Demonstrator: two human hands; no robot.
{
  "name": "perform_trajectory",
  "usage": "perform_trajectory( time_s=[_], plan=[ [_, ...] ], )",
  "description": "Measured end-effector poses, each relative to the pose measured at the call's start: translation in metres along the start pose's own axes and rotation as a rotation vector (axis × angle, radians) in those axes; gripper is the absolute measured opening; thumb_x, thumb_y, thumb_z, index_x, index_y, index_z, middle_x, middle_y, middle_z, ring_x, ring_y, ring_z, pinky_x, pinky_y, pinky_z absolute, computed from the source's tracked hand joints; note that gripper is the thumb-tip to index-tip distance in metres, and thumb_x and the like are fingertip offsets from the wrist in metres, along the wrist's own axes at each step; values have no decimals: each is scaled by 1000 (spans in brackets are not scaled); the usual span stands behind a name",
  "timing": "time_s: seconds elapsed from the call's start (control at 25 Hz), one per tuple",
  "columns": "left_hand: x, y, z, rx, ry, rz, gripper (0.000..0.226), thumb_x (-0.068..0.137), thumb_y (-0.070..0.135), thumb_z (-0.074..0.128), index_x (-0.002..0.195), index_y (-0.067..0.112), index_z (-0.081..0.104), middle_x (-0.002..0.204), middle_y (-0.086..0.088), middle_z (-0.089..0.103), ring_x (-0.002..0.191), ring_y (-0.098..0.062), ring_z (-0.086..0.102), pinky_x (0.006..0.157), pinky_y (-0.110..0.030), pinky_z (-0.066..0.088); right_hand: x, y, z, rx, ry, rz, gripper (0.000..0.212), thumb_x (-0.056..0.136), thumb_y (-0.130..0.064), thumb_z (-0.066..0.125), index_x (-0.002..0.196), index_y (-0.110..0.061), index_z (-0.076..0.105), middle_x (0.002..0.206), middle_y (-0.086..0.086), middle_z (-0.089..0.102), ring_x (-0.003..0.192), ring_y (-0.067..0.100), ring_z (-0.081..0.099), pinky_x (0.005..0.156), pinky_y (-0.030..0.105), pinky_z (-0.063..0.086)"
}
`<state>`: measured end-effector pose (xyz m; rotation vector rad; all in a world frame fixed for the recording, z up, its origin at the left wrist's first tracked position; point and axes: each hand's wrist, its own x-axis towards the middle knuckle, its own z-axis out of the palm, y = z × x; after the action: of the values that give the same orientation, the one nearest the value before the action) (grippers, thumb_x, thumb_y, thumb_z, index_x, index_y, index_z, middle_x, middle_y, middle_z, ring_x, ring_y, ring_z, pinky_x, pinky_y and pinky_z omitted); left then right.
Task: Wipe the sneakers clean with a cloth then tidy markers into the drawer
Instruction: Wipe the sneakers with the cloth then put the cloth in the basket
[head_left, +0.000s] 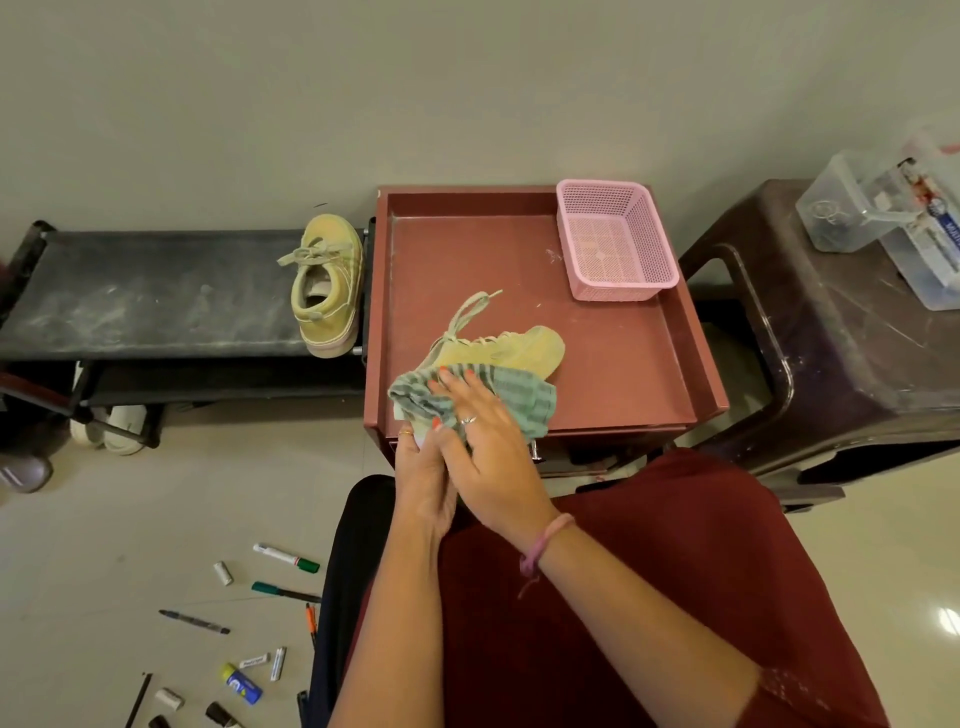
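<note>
A yellow-green sneaker (535, 347) lies on the red-brown cabinet top (613, 364), laces trailing toward the back. A green striped cloth (514, 395) covers its heel end. My right hand (483, 441) presses flat on the cloth. My left hand (423, 467) grips the sneaker's heel from underneath at the cabinet's front edge. The second sneaker (330, 283) rests on the black shoe rack (156, 291) to the left. Several markers (285, 556) lie scattered on the floor at lower left. The drawer front (571, 452) sits just below the cabinet top, mostly hidden.
An empty pink basket (615, 241) stands at the cabinet's back right corner. A dark plastic stool (810, 332) at right carries clear containers (883, 208). White shoes (114, 423) sit under the rack. Glue stick and small tubes (241, 683) lie among the markers.
</note>
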<state>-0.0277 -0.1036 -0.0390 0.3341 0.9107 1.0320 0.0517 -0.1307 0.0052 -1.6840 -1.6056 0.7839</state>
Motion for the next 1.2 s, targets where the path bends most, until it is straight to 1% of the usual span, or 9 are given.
perform_trajectory(
  time_s=[0.24, 0.36, 0.44, 0.6, 0.76, 0.88, 1.0, 1.08, 1.2],
  plan=[
    [-3, -2, 4, 59, 29, 19, 45, 89, -1, 59, 130, 16, 52, 117, -8, 67, 104, -21, 66, 85, -35, 57, 38, 67, -28, -110, 191, 150, 39, 98, -22, 41, 133, -10, 51, 147, -3, 41, 141, 10, 24, 116, 31, 21],
    [-5, -3, 6, 92, 26, 15, 43, 87, -5, 60, 122, 21, 56, 117, -6, 67, 105, -21, 66, 88, -37, 56, 69, 90, -48, -132, 243, 341, 25, 95, -21, 42, 85, -12, 63, 102, 3, 63, 101, 23, 55, 90, 38, 43],
    [-5, -4, 5, 95, 24, 21, 45, 87, -4, 61, 125, 19, 55, 119, -8, 66, 109, -24, 65, 89, -38, 56, 77, 84, -52, -87, 267, 410, 33, 94, -20, 42, 61, -21, 42, 80, 0, 56, 82, 23, 51, 76, 36, 41],
    [-1, -5, 2, 64, 34, 27, 47, 88, 0, 60, 132, 15, 51, 120, -11, 65, 106, -25, 64, 83, -36, 57, 44, 54, -26, 15, 175, 301, 20, 99, -25, 40, 81, -27, 48, 137, -14, 42, 137, 8, 29, 115, 28, 21],
    [0, -4, 2, 90, 61, 12, 34, 90, 2, 59, 119, 19, 57, 108, -8, 69, 95, -20, 66, 77, -34, 57, 6, 39, -9, 121, 111, 105, 37, 101, -26, 39, 135, -15, 49, 148, -20, 29, 141, -8, 6, 113, 14, 9],
    [0, -3, 2, 77, 43, 7, 43, 88, -2, 59, 126, 17, 54, 116, -11, 67, 104, -24, 65, 85, -37, 56, 17, 63, -22, 2, 145, 106, 44, 101, -23, 38, 144, -16, 38, 149, -18, 28, 142, -3, 9, 114, 15, 10],
    [0, -2, 2, 90, 55, 5, 48, 87, -4, 61, 129, 16, 53, 120, -11, 66, 109, -26, 64, 88, -40, 55, 45, 89, -40, -113, 193, 204, 31, 99, -22, 38, 117, -11, 60, 139, -2, 48, 134, 14, 35, 112, 28, 26],
    [-1, -1, 3, 105, 60, 4, 45, 86, -5, 60, 124, 19, 55, 118, -9, 67, 108, -25, 65, 89, -39, 55, 65, 97, -55, -103, 197, 323, 29, 98, -21, 41, 73, -17, 57, 96, 1, 59, 94, 20, 53, 83, 26, 45],
    [-3, -3, 4, 131, 37, 15, 44, 87, -6, 60, 121, 23, 56, 114, -5, 68, 105, -22, 66, 89, -38, 56, 93, 110, -79, -108, 109, 509, 38, 95, -22, 43, 58, -14, 37, 62, 0, 41, 66, 22, 42, 52, 29, 28]
  ],
)
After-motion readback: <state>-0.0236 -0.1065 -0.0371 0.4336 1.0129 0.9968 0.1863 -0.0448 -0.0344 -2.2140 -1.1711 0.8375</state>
